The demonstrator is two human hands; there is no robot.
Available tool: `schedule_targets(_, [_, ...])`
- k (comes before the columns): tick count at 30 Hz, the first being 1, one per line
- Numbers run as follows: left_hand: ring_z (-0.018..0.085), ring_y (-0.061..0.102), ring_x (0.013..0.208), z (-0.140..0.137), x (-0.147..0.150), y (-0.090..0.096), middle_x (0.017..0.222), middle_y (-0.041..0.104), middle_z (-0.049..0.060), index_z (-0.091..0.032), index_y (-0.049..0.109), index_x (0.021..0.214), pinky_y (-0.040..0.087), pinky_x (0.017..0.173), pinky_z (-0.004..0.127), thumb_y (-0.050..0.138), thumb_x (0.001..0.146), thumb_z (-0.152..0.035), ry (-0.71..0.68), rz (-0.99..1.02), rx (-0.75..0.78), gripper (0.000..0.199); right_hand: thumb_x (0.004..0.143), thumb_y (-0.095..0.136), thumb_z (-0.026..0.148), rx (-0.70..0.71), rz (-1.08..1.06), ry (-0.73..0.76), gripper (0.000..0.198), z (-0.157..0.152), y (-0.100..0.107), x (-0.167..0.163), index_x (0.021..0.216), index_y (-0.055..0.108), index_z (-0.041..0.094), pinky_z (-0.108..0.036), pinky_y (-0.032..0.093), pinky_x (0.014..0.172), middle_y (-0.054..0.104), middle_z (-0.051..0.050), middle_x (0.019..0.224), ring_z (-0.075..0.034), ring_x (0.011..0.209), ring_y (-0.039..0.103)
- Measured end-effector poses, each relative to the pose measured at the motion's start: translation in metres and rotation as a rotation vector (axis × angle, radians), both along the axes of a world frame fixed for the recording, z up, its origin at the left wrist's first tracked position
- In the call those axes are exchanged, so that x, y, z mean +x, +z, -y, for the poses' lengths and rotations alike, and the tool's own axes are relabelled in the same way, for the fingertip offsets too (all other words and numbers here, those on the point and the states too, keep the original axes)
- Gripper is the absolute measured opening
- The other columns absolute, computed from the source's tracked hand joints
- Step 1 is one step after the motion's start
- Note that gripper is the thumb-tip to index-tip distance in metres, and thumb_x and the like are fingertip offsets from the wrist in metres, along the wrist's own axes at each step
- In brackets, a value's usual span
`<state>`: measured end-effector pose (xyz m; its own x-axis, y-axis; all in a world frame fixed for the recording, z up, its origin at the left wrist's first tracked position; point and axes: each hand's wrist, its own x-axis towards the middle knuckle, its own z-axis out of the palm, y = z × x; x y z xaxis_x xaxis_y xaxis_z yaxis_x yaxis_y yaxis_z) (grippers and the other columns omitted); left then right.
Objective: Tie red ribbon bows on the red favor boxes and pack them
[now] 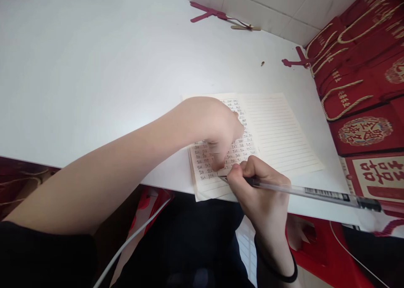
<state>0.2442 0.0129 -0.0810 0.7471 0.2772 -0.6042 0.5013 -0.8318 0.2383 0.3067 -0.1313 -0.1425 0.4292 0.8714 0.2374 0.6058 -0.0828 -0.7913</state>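
An open notebook (284, 132) with lined pages lies at the front edge of the white table. Its left page carries rows of handwritten numbers, while the right page has only ruled lines. My left hand (221, 128) rests on the written page, bent at the wrist with its fingers curled in and the thumb pointing down near the lowest rows. The hand covers part of the writing. In my right hand (259, 187) is a clear gel pen (293, 188) with a black grip, pinched between thumb and fingers. Its tip meets the page at the last row of numbers.
Red gift bags (362, 98) with rope handles stand along the right side. Dark red cord pieces (208, 12) and a small wooden stick (245, 28) lie by the tiled wall (252, 6). A white cable (135, 239) hangs below the table's front edge (176, 188).
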Motion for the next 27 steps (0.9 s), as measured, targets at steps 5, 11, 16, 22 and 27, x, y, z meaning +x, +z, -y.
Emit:
schedule_targets(5, [0.027,0.054,0.086,-0.0005,0.0004,-0.0013,0.098,0.054,0.005,-0.019,0.062,0.094,0.039,0.079,0.04,0.077,0.047,-0.031,0.078,0.04,-0.05,0.05,0.075,0.051,0.015,0.003,-0.002,-0.02,0.035,-0.001,0.0002,0.0001,0.053,0.024,0.018,-0.02,0.021,0.038,0.025,0.007,0.046,-0.006,0.042,0.023])
schedule_targets(11, [0.025,0.054,0.085,-0.0005,-0.0004,-0.0002,0.099,0.054,0.005,-0.019,0.061,0.097,0.039,0.079,0.039,0.075,0.051,-0.033,0.043,0.025,-0.033,0.05,0.075,0.051,0.013,0.007,-0.003,-0.017,0.035,-0.0001,-0.0014,0.002,0.054,0.024,0.018,-0.02,0.019,0.038,0.024,0.007,0.047,-0.006,0.043,0.021])
schedule_targets(16, [0.022,0.053,0.083,-0.0002,-0.0004,-0.001,0.098,0.054,0.004,-0.019,0.06,0.09,0.04,0.077,0.036,0.075,0.051,-0.035,0.031,0.023,-0.005,0.044,0.076,0.051,0.013,0.026,-0.017,-0.039,0.035,0.0001,-0.0015,0.0024,0.054,0.024,0.018,-0.02,0.018,0.038,0.024,0.007,0.046,-0.006,0.042,0.022])
schedule_targets(22, [0.023,0.053,0.083,0.0002,-0.0001,-0.0001,0.098,0.055,0.004,-0.019,0.059,0.09,0.04,0.078,0.038,0.074,0.052,-0.033,0.028,0.013,-0.008,0.043,0.075,0.051,0.013,0.018,0.022,-0.041,0.035,-0.001,-0.0005,0.0002,0.053,0.025,0.018,-0.02,0.018,0.039,0.025,0.007,0.047,-0.006,0.043,0.021])
schedule_targets(27, [0.026,0.053,0.087,-0.0005,0.0,0.0001,0.096,0.055,0.004,-0.018,0.062,0.089,0.038,0.081,0.039,0.076,0.049,-0.029,0.079,0.025,-0.059,0.044,0.074,0.048,0.012,0.024,0.027,-0.021,0.034,-0.0009,-0.0008,0.0004,0.055,0.021,0.018,-0.021,0.016,0.039,0.021,0.007,0.048,-0.006,0.043,0.02])
